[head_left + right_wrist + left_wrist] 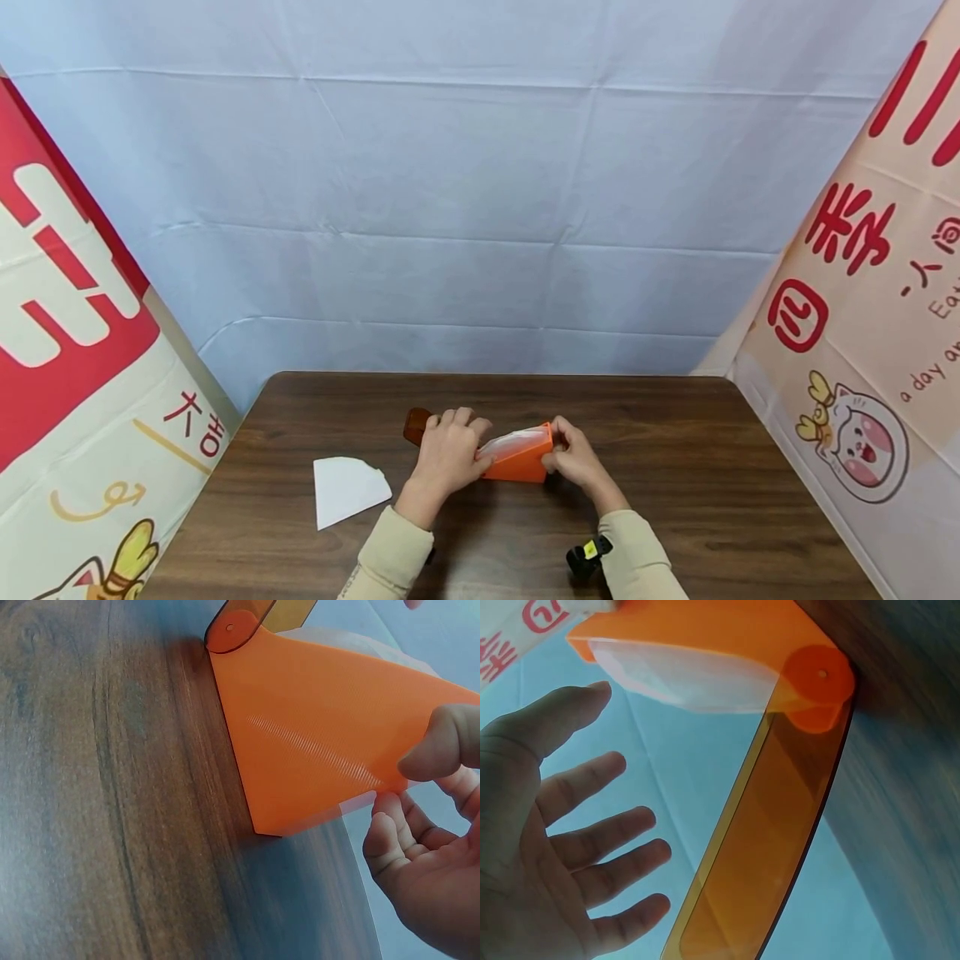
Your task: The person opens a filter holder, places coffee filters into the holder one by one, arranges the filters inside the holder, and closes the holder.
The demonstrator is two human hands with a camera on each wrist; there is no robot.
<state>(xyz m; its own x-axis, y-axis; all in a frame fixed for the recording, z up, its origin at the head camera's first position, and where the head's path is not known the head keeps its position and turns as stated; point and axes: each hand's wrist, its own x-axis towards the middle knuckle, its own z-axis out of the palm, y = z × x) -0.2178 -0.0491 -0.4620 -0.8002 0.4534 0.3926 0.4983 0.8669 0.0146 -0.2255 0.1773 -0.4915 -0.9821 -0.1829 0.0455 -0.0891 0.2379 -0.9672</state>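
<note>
An orange filter paper holder (522, 467) stands on the table in front of me, white cone-shaped filter papers (682, 679) showing along its open top. Its see-through amber lid (761, 832) is swung back on a round hinge, partly hidden behind my left hand (448, 450) in the head view. That hand has its fingers spread in the left wrist view, beside the raised lid and apart from the papers. My right hand (577, 457) pinches the holder's right end, thumb on the orange side wall (322, 727) and fingers curled at the edge.
A white fan-shaped filter paper (348, 490) lies flat on the brown wooden table (697, 500), left of my left hand. A pale blue cloth (450, 183) hangs behind the table, with printed cloths at both sides. A black wrist device (587, 557) sits by the right sleeve.
</note>
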